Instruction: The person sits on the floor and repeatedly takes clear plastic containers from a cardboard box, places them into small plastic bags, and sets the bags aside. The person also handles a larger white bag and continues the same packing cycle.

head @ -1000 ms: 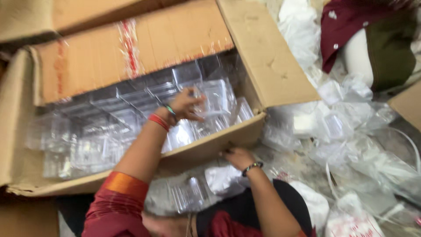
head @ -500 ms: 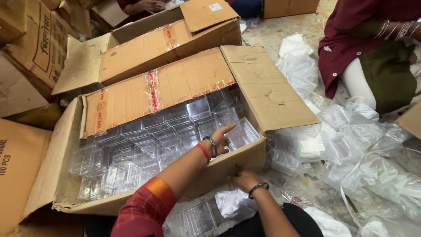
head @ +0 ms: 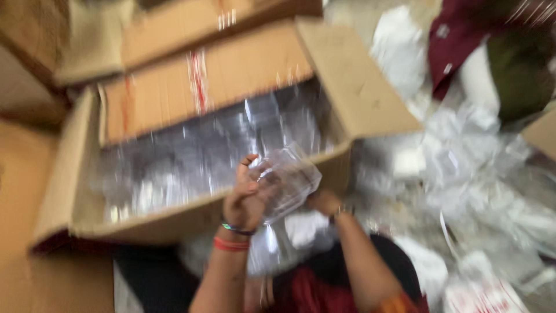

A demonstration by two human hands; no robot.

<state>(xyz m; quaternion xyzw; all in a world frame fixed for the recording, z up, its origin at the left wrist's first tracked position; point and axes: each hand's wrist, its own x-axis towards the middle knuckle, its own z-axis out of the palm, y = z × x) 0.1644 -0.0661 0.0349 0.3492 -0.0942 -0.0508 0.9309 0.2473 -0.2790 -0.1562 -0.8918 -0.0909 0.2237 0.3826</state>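
The picture is blurred by motion. My left hand (head: 246,197), with red and green bangles at the wrist, grips a clear plastic container (head: 289,177) and holds it just above the front wall of a big open cardboard box (head: 174,217). The box is full of several more clear plastic containers (head: 191,156). My right hand (head: 324,201), with a dark bracelet on its wrist, sits right under the held container's lower right edge. The blur hides whether it grips it.
More cardboard boxes (head: 174,35) stand behind and to the left. The open box's right flap (head: 359,87) lies spread out. A heap of clear plastic bags and wrappers (head: 475,174) covers the floor on the right. A person in maroon (head: 463,40) sits at the top right.
My left hand has come out of the box with a clear container, drawn back over the front wall. My right hand has risen to meet it. The camera has swung closer.
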